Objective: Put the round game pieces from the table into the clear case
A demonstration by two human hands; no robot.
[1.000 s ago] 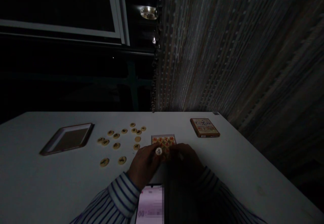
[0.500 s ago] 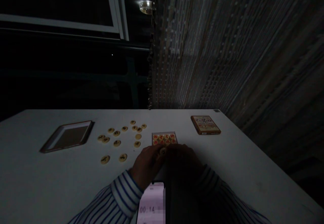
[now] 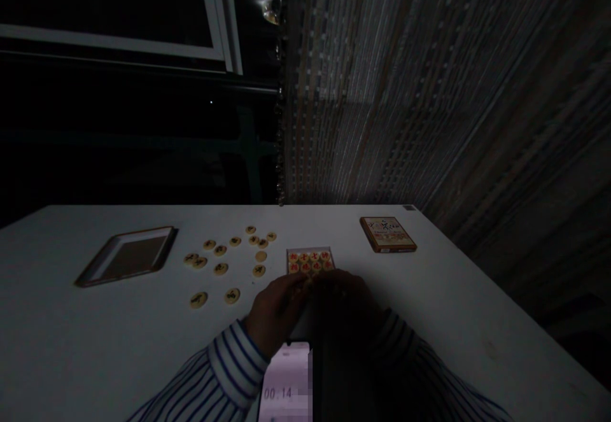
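Note:
A small box (image 3: 332,251) holds round Chinese chess pieces (image 3: 309,261) in rows, their red characters facing up. At its near edge my left hand (image 3: 275,310) has its fingers curled and closed, with a yellowish Chinese chess piece (image 3: 310,279) dimly visible by the fingertips. My right hand (image 3: 351,298) meets it from the other side, bent over the box's near right corner. Deep shadow covers the right fingers, so their grip is unclear. Both hands hide the near part of the box.
Several loose chess pieces (image 3: 220,269) with dark characters lie left of the box. Farther left is an open tray-like lid (image 3: 102,253). A flat printed box (image 3: 389,235) lies at the right. Below my hands, a phone (image 3: 286,377) shows a timer. A curtain (image 3: 363,91) hangs behind the white table (image 3: 95,345).
The dark-marked piece between my hands has tipped or lowered and now shows less clearly. My fingers have shifted slightly at the box. The loose pieces on the table stay put.

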